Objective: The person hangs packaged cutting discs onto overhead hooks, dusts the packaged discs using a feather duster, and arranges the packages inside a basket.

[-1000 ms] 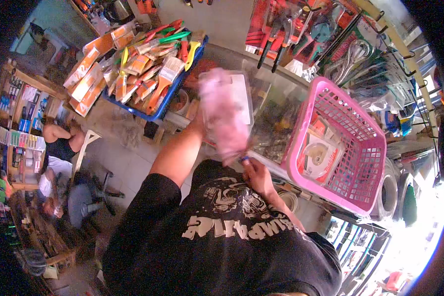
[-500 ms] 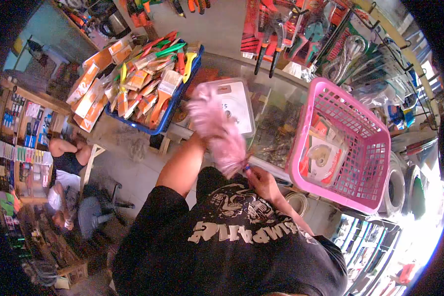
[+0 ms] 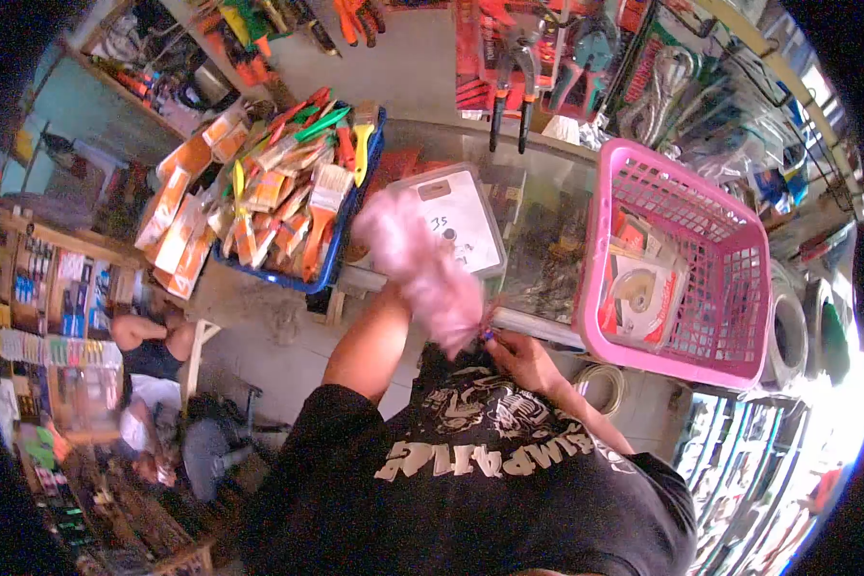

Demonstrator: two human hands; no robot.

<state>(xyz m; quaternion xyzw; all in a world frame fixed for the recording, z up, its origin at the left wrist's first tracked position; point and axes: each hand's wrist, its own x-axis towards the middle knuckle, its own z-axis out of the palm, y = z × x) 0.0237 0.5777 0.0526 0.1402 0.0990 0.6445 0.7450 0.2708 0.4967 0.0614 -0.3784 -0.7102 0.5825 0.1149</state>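
Observation:
A pink, soft, cloth-like thing (image 3: 427,274) is smeared by motion in front of my chest. My left forearm (image 3: 370,341) runs up to it, and the pink thing hides my left hand and its fingers. At its lower end, my right hand (image 3: 526,363) is closed, with a small dark and bluish bit at the fingertips that I cannot make out. Behind the pink thing, a clear-lidded case (image 3: 466,226) with "35" written on its white face lies on the glass counter (image 3: 538,221).
A blue basket (image 3: 331,269) heaped with paintbrushes (image 3: 326,187) stands at the left, beside orange-and-white packets (image 3: 173,230). On the right is a pink basket (image 3: 592,278) holding a packaged disc (image 3: 636,291). Pliers (image 3: 514,91) hang at the back. Another person (image 3: 149,403) sits at far left.
The pink thing is blurred in both frames and has shifted slightly, its upper end a little left and lower. My right hand stays closed at its lower end. The whole view has tilted slightly.

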